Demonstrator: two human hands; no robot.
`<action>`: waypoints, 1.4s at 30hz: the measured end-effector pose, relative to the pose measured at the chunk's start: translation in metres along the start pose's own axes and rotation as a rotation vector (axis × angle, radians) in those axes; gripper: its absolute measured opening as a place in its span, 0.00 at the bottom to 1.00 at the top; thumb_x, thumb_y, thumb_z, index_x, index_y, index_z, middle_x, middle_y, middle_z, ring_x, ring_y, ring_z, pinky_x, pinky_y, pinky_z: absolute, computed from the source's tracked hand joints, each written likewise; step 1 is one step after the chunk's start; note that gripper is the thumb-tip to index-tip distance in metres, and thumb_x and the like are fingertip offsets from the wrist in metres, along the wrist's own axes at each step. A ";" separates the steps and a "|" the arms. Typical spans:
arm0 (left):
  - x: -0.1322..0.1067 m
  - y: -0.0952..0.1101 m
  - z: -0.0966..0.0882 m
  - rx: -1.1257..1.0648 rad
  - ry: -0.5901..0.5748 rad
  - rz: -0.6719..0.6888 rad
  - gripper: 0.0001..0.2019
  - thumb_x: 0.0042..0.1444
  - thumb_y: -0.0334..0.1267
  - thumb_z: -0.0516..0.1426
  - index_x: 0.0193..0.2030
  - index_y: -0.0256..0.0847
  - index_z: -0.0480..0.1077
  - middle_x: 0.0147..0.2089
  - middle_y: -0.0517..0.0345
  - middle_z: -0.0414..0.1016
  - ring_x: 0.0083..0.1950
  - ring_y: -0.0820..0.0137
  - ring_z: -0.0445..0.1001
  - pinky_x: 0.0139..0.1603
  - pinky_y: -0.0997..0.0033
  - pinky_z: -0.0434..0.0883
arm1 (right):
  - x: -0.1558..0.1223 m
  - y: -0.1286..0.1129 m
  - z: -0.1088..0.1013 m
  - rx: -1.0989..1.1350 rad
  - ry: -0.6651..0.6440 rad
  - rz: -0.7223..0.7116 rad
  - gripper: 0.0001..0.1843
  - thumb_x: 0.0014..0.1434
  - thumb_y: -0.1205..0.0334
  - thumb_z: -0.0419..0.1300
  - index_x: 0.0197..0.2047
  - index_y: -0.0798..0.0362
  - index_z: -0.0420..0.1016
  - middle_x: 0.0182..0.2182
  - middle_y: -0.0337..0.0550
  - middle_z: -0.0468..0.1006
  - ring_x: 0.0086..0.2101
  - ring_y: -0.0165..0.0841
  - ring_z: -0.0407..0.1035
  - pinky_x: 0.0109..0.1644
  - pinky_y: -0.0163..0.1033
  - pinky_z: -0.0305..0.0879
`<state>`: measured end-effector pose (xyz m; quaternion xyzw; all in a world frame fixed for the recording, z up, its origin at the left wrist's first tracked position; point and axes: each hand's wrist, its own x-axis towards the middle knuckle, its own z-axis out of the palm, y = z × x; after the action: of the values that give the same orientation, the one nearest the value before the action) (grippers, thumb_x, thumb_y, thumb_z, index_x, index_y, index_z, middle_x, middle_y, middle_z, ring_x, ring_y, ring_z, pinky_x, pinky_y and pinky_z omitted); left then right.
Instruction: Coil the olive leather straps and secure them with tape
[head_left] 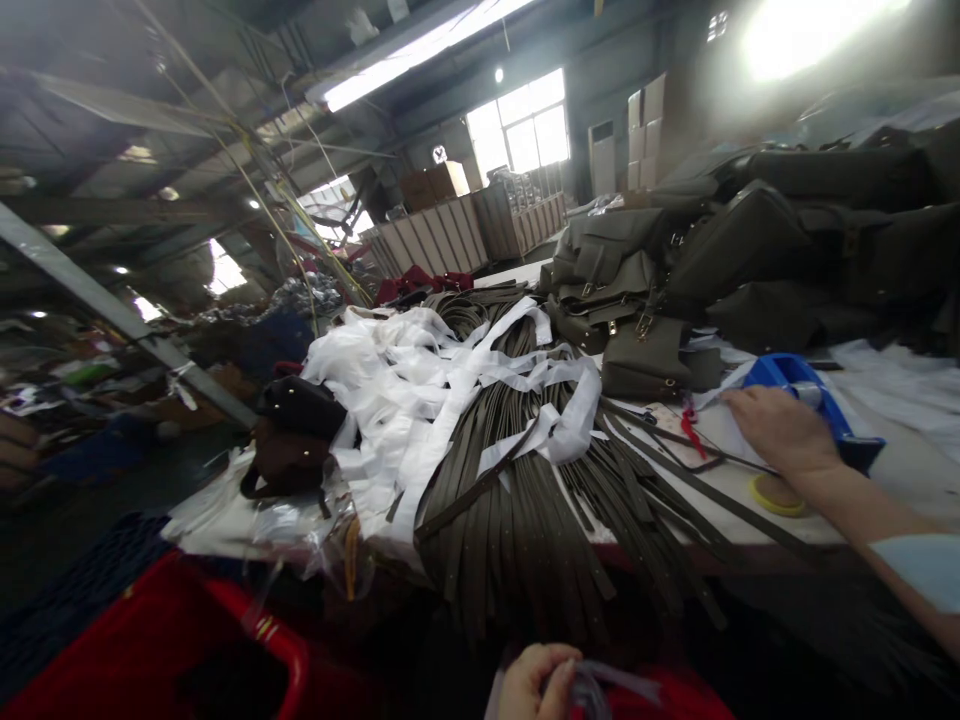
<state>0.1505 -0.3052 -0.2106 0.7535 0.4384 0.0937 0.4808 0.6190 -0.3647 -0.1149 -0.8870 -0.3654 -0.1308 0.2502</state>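
My right hand (780, 432) reaches out over the white table (892, 480) and rests on a blue tape dispenser (814, 395), fingers curled round its near end. My left hand (536, 680) is low at the bottom edge, closed on a crumpled piece of clear plastic film (600, 685). Between the hands lies a big pile of dark olive leather straps (525, 500) that hangs over the table's front edge. White paper strips (420, 400) are tangled over the straps.
Dark olive handbags (750, 250) are heaped at the back right. A small brown bag (292, 440) sits at the table's left end. A yellow tape roll (776, 497) and red scissors (690, 428) lie near my right wrist. A red crate (165, 650) stands below left.
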 end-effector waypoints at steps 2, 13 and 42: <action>-0.007 0.012 -0.002 -0.053 0.029 -0.009 0.17 0.61 0.49 0.54 0.43 0.42 0.81 0.45 0.50 0.83 0.50 0.59 0.79 0.56 0.63 0.73 | -0.020 -0.024 -0.026 -0.001 0.021 -0.001 0.17 0.71 0.61 0.51 0.56 0.57 0.75 0.41 0.62 0.81 0.45 0.46 0.73 0.42 0.47 0.60; -0.011 0.019 -0.002 -0.266 -0.040 -0.160 0.17 0.63 0.43 0.53 0.48 0.35 0.79 0.45 0.51 0.83 0.45 0.63 0.78 0.50 0.67 0.73 | -0.175 -0.109 -0.040 0.791 -0.738 -0.149 0.18 0.49 0.39 0.68 0.32 0.44 0.78 0.28 0.43 0.81 0.26 0.39 0.75 0.30 0.41 0.72; -0.031 0.034 -0.024 -0.111 -0.046 0.254 0.15 0.65 0.43 0.53 0.45 0.38 0.79 0.42 0.50 0.81 0.46 0.65 0.76 0.51 0.66 0.71 | -0.231 -0.165 0.006 0.633 -0.797 -0.715 0.10 0.65 0.65 0.55 0.37 0.50 0.78 0.33 0.42 0.82 0.34 0.35 0.75 0.39 0.38 0.68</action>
<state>0.1378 -0.3179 -0.1618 0.7771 0.3224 0.1609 0.5160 0.3398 -0.3953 -0.1584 -0.5731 -0.7264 0.2494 0.2858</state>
